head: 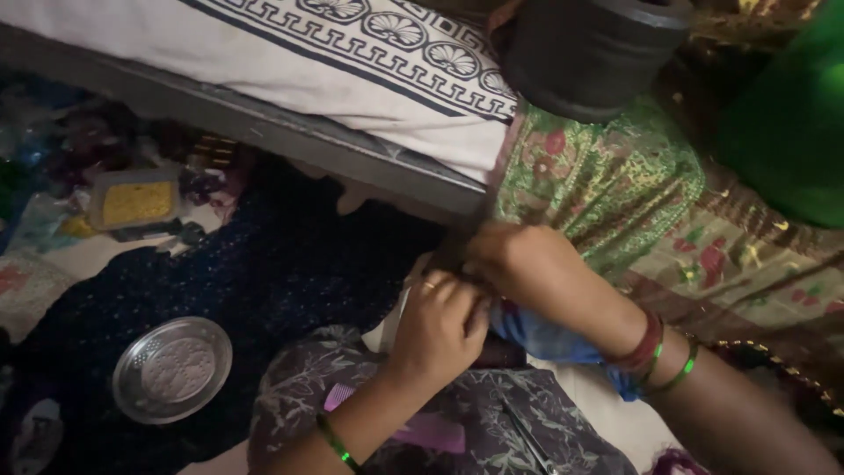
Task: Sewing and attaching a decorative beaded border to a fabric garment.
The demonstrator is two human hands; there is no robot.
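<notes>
Both hands meet at the bed edge: left hand and right hand pinched together on a dark tuft, blue cloth beneath the right wrist, steel plate well apart on the floor

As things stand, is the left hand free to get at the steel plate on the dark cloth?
Probably not at once: the left hand is pressed against the right hand over blue cloth. The plate itself lies uncovered, with nothing between.

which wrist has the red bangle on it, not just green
The right hand wrist: a red bangle sits beside its green bangles. The left hand wrist shows only one green bangle.
</notes>
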